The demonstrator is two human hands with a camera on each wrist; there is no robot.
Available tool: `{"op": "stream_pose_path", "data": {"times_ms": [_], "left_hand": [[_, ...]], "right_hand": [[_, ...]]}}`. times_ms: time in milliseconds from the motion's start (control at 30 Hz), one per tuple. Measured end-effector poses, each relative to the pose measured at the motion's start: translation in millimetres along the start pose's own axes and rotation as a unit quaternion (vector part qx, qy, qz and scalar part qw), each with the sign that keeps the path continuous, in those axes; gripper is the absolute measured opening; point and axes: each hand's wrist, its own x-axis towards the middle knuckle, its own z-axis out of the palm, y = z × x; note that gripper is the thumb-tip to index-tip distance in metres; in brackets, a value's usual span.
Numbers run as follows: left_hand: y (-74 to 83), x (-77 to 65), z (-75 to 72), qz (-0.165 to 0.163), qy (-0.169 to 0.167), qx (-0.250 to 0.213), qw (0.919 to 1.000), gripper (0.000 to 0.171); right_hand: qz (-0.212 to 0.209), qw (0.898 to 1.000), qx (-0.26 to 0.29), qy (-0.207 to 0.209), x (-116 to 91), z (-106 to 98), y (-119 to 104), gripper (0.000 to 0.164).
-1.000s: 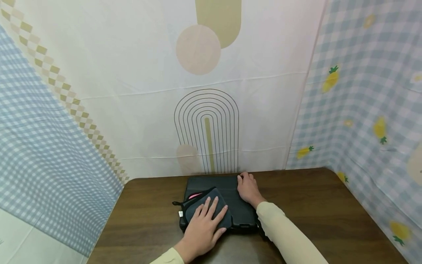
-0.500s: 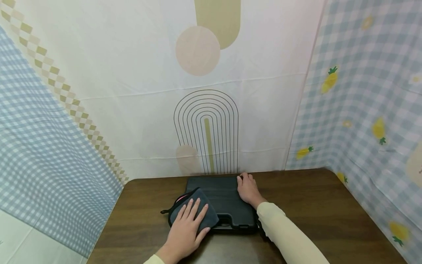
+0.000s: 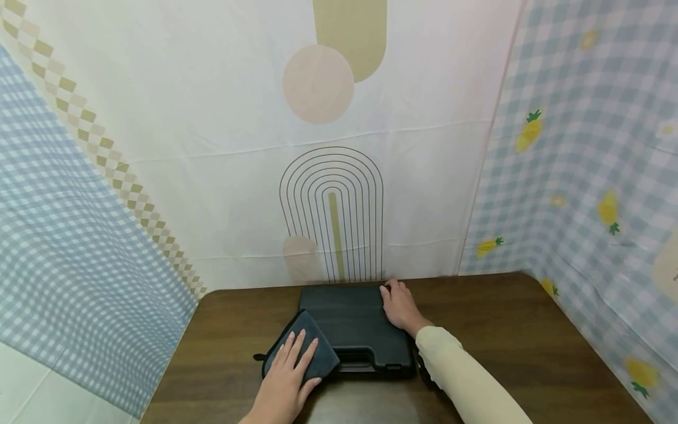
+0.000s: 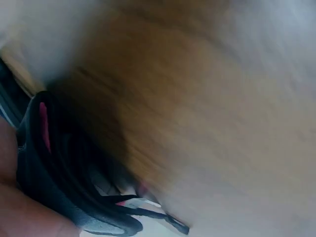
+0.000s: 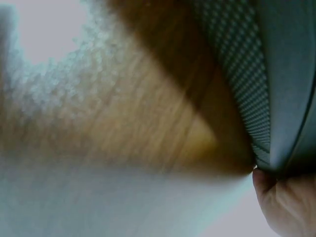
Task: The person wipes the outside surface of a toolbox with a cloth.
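Observation:
A black plastic carrying case (image 3: pixel 344 312) with a handle cut into its near side lies flat on the wooden table. My left hand (image 3: pixel 285 371) rests with fairly straight, slightly spread fingers on a folded dark blue-grey cloth (image 3: pixel 323 350), which covers the case's near left corner. The cloth has black trim and a small loop; pink shows inside its fold in the left wrist view (image 4: pixel 45 126). At the far right corner of the case, my right hand (image 3: pixel 402 309) grips the edge, fingers bent over it. The right wrist view shows the case's textured side (image 5: pixel 242 74) beside that hand.
The brown table (image 3: pixel 498 341) has rounded far corners. A white printed curtain (image 3: pixel 228 200) hangs right behind its far edge, and blue checked cloths (image 3: pixel 572 147) hang at both sides.
My left hand has slid the cloth left and toward me across the case, uncovering more of the lid and the handle. The right hand has stayed at the far right corner.

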Motion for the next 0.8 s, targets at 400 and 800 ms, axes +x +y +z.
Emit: {"op": "stream_pose_path", "data": {"times_ms": [400, 800], "left_hand": [[9.5, 1.1, -5.4, -0.038, -0.031, -0.06, 0.997, 0.067], [5.3, 28.5, -13.8, -0.068, -0.074, -0.133, 0.9861, 0.068]], "right_hand": [[-0.001, 1.0, 0.001, -0.01, -2, -3, 0, 0.048], [-0.011, 1.0, -0.006, -0.012, -1, -2, 0, 0.05]]}}
